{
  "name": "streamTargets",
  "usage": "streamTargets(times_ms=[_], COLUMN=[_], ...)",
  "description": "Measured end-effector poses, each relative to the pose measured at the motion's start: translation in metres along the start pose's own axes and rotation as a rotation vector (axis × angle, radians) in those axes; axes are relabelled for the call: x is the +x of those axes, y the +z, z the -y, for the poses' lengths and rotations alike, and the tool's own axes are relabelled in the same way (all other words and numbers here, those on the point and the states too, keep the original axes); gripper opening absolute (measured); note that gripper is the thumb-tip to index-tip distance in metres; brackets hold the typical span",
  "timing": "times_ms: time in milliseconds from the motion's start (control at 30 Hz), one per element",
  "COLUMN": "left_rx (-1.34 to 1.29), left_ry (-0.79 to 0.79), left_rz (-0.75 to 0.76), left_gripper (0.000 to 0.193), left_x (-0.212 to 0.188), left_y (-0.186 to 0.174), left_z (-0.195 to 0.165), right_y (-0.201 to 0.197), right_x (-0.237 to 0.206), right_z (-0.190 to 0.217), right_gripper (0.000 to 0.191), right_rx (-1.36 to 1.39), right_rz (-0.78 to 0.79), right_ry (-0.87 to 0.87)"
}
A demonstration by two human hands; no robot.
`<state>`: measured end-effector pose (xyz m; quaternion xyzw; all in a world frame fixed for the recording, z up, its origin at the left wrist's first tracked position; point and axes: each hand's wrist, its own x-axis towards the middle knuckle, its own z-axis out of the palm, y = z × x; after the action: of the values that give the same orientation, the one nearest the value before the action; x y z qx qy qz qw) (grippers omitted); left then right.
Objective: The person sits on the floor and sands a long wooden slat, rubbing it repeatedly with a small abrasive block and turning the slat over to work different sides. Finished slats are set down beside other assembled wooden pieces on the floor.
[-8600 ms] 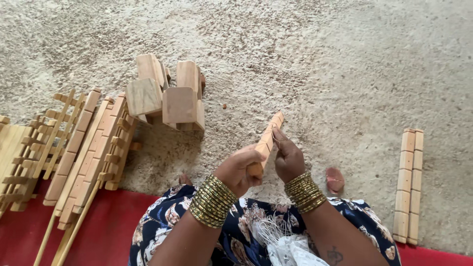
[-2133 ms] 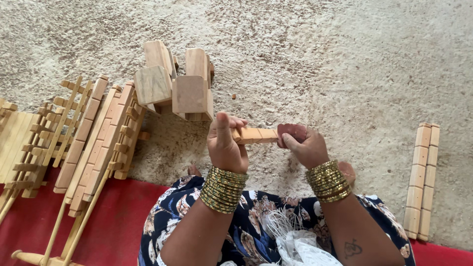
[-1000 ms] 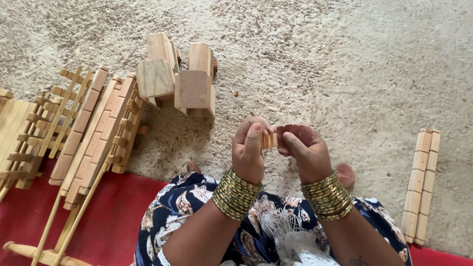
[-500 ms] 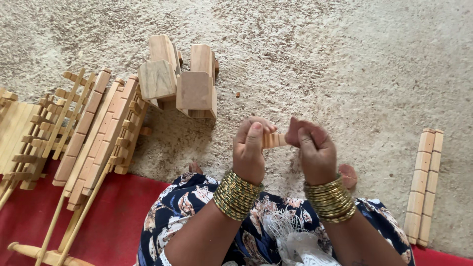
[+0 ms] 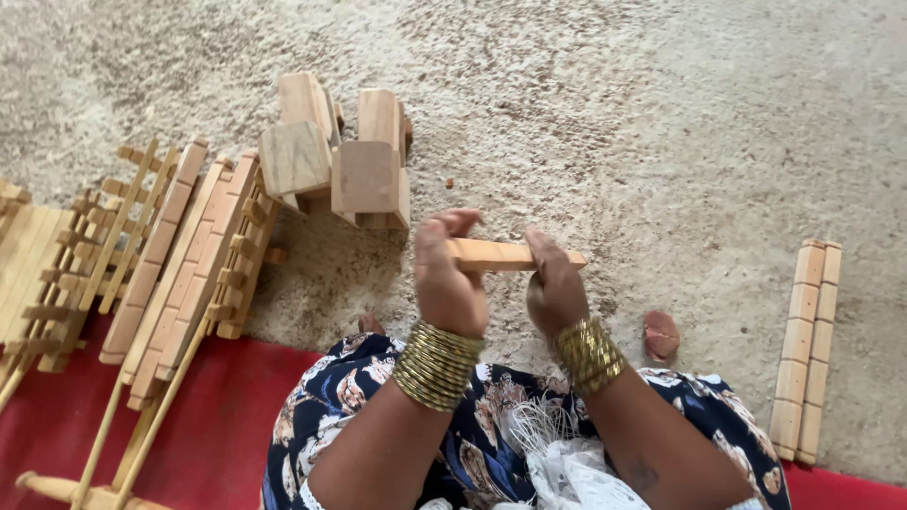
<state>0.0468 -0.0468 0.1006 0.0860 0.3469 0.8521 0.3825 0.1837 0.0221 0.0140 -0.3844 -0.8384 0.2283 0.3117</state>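
Observation:
Both my hands hold one short flat wooden stick (image 5: pixel 501 254) level in front of me, above the sandy ground. My left hand (image 5: pixel 446 274) grips its left end with curled fingers. At the right end, my right hand (image 5: pixel 556 283) pinches the stick with the thumb on top. Gold bangles circle both wrists. My lap in a dark floral cloth (image 5: pixel 477 444) lies below the hands.
Thick wooden blocks (image 5: pixel 340 156) stand just beyond the hands. Notched wooden strips and frames (image 5: pixel 179 255) lie at the left, partly on a red mat (image 5: pixel 113 425). Two more notched strips (image 5: pixel 808 349) lie at the right. A small reddish stone (image 5: pixel 660 334) rests by my right wrist.
The stick has turned from end-on to level and crosswise. My hands moved slightly apart along it, and the right hand now grips it nearer the end.

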Motion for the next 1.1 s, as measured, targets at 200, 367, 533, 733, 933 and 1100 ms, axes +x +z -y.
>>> streamTargets(times_ms=[200,367,533,733,933,1100], left_rx=[-0.138,-0.127,-0.141,-0.170,-0.081,0.228], left_ry=[0.039,0.047,-0.019,-0.007,0.018,0.211], left_rz=[-0.080,0.053,-0.079,-0.059,0.192,0.345], left_gripper=[0.021,0.023,0.021,0.021,0.012,0.012], left_x=[0.010,-0.005,0.006,0.009,0.002,-0.003], left_y=[-0.009,-0.008,-0.011,-0.013,-0.024,-0.028], left_z=[0.002,0.007,-0.001,0.002,0.012,0.015], right_y=[0.013,0.011,0.013,0.010,-0.004,-0.013], right_x=[-0.001,-0.026,-0.013,0.002,-0.003,-0.013], right_z=[-0.011,0.033,0.020,-0.025,0.009,0.031], right_gripper=[0.055,0.060,0.056,0.057,0.041,0.048], right_rx=[-0.078,0.137,-0.035,-0.102,0.159,0.260], right_rz=[-0.015,-0.110,-0.022,0.092,-0.050,-0.055], right_ry=[0.028,-0.347,-0.217,0.137,-0.143,-0.291])
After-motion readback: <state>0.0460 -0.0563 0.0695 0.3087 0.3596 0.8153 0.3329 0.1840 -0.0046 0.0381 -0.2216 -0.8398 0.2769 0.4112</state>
